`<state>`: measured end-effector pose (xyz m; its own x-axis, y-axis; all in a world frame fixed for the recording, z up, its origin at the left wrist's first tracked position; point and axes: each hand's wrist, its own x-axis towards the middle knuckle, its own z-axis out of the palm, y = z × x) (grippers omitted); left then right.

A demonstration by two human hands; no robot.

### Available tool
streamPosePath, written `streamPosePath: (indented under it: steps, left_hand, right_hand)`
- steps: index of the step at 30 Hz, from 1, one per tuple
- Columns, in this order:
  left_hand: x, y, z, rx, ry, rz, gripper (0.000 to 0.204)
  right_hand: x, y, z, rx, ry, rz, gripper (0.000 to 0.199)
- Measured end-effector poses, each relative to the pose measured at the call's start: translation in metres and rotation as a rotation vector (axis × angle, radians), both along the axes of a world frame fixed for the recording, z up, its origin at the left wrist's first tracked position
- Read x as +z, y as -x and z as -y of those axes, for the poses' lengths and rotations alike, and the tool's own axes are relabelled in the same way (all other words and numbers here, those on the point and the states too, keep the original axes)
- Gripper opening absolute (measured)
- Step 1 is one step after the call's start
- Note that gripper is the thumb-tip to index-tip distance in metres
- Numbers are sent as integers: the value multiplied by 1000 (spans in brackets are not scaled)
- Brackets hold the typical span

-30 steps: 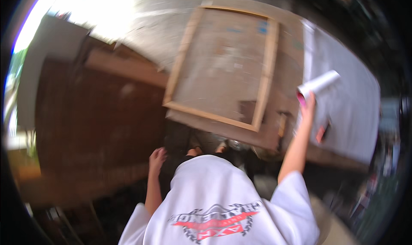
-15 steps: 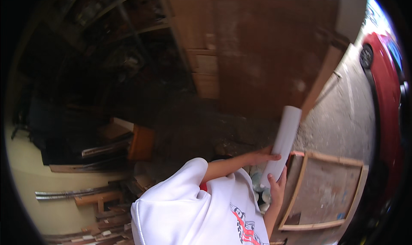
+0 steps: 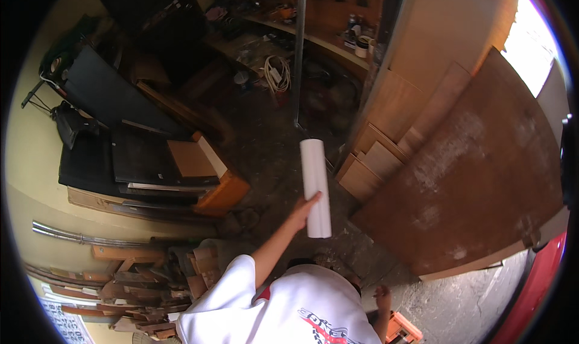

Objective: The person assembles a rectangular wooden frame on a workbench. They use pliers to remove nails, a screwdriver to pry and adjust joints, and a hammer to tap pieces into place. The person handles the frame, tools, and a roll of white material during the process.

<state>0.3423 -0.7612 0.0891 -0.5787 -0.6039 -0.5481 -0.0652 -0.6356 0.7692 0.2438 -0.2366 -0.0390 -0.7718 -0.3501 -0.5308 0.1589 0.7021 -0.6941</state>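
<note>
My left hand (image 3: pixel 303 212) is closed round the lower part of a smooth white roll (image 3: pixel 313 169), with the thumb across its front. Whether it is paper or plastic I cannot tell. The roll stands nearly upright in view, out ahead of me over the dark floor. Lower and to the right, my right hand (image 3: pixel 382 294) hangs by my side, away from the roll. Its fingers look loosely parted, with nothing seen in them.
On the right leans a large brown board (image 3: pixel 476 193), beside smaller wooden panels (image 3: pixel 377 160). Ahead is a metal-framed doorway (image 3: pixel 300 60) with a coiled white cable (image 3: pixel 277 72) beyond. Dark panels (image 3: pixel 145 157) and stacked wood offcuts (image 3: pixel 129 290) line the left. An orange object (image 3: pixel 404 329) sits near my right hand.
My view has swung from the car and framed panel toward the doorway. Both hands were on the roll; the right has let go and dropped, while the left carries it ahead.
</note>
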Motion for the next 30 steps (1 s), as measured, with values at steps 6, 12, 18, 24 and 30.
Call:
streamPosePath:
  steps: [6, 12, 18, 24, 30]
  left_hand:
    - [37, -46, 87, 299, -94, -151, 61]
    - [60, -40, 131, 509, -17, -127, 58]
    - [81, -17, 202, 715, 184, 103, 79]
    - [75, 8, 306, 794, 355, 155, 68]
    - [78, 6, 459, 772, 204, -2, 57]
  right_hand:
    - [-43, 33, 56, 289, -272, 388, 42]
    - [-44, 158, 237, 590, -182, 147, 45]
    - [51, 239, 550, 699, 112, -126, 49]
    - [210, 163, 827, 1226, 484, -81, 53]
    - [243, 48, 995, 1232, 578, -137, 70]
